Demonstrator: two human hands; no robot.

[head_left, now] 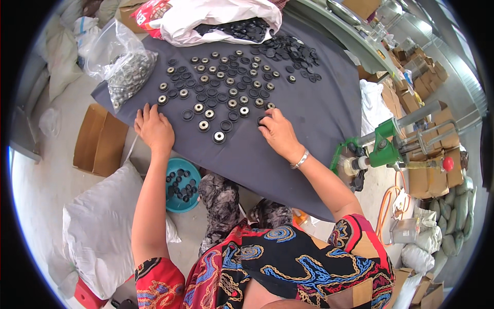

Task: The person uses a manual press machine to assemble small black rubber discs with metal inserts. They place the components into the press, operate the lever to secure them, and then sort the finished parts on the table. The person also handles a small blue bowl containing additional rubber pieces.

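Note:
Many black plastic rings (226, 125) lie spread over a dark grey cloth (314, 98) on the table; a number of them carry a silvery metal bearing (219, 137) in the middle. At the right side of this spread, my right hand (280, 133) pinches a black ring (261, 121) between thumb and fingers, which partly cover it. Another ring with a bearing (269, 106) lies just beyond those fingertips. My left hand (154, 129) rests on the cloth near its left edge, fingers stretched out and holding nothing. Its fingertips point toward the see-through bag of metal bearings (131, 69).
A white sack (180, 26) spills loose black discs (293, 54) at the far side. Right of the table stands a green hand press (383, 141) with a red knob. Below lie a blue basin (177, 206) with black parts, a cardboard box (100, 141) and a large white sack (105, 221).

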